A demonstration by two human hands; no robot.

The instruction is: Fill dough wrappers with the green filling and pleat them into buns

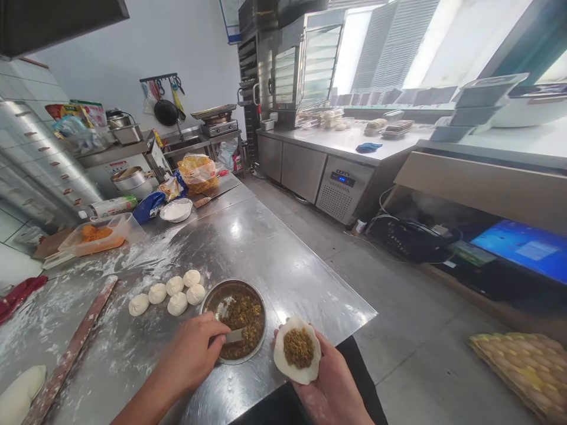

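Observation:
My left hand (192, 354) grips a small flat spatula (234, 336) whose blade dips into a metal bowl (211, 298) of brown minced filling near the table's front edge. My right hand (330, 386) is cupped under a round white dough wrapper (280, 356) with a mound of the filling (298, 347) in its middle, held just off the table's corner to the right of the bowl. Several finished white buns (177, 303) sit in a cluster left of the bowl.
A floured steel table (266, 248) carries a long wooden rolling pin (71, 353), a dough lump (20, 392), a plastic tub (95, 235), a flour plate (176, 209) and food bags. To the right are open floor, steel counters (336, 141) and an egg tray (527, 366).

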